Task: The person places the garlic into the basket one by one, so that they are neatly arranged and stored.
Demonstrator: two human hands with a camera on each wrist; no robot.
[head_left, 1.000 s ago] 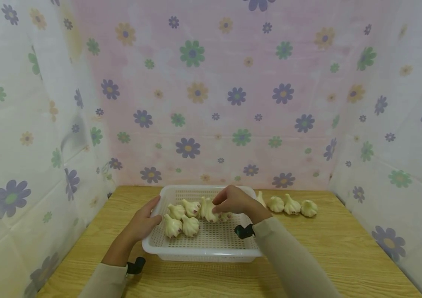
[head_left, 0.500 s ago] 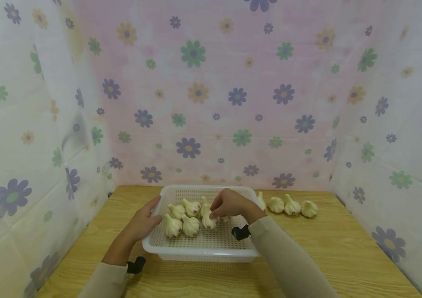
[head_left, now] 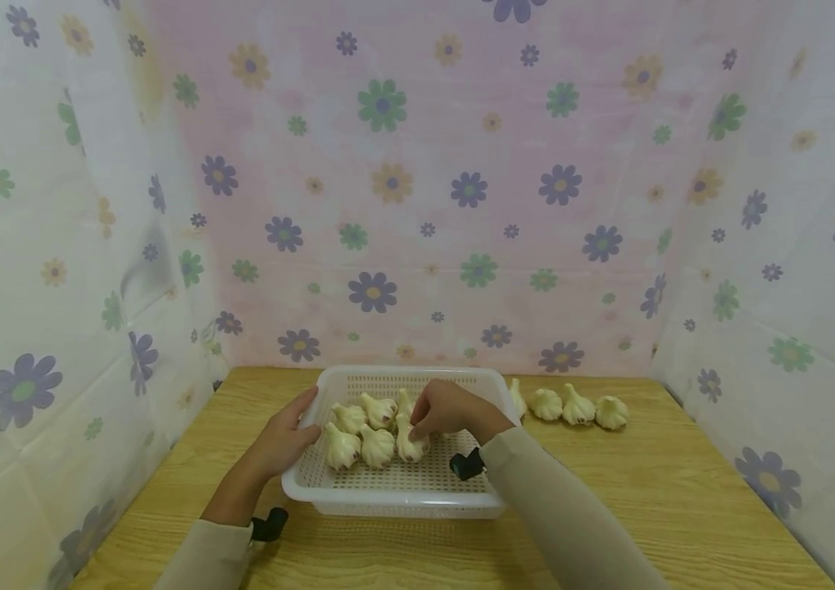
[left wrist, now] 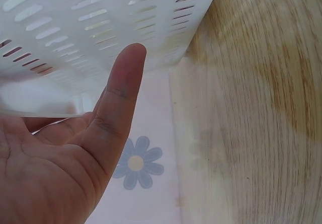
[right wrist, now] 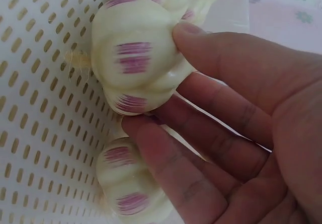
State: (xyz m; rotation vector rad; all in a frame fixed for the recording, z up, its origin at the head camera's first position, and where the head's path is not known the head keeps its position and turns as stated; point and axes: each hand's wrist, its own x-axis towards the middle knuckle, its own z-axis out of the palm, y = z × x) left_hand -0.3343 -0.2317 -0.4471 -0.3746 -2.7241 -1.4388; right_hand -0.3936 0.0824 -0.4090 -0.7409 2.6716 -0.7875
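Observation:
A white perforated plastic basket [head_left: 410, 498] stands on the table with several garlic bulbs [head_left: 377, 447] in its left and middle part. My left hand [head_left: 275, 447] holds the basket's left rim; in the left wrist view one finger [left wrist: 118, 93] lies straight along the outer wall. Inside the basket, my right hand [head_left: 450, 408] pinches a garlic bulb [right wrist: 136, 53] between thumb and fingers, its root end showing purple streaks. That bulb sits at the right end of the front row. Below it in the right wrist view is another garlic bulb [right wrist: 131, 183], partly behind the fingers.
To the right of the basket, several more garlic bulbs [head_left: 578, 406] lie in a row on the wooden table [head_left: 653, 492]. Flower-patterned cloth [head_left: 432, 205] hangs behind the table and along both sides.
My right hand has moved the garlic bulb nearer and slightly left, from the back row to beside the front bulbs. The left hand stays on the rim.

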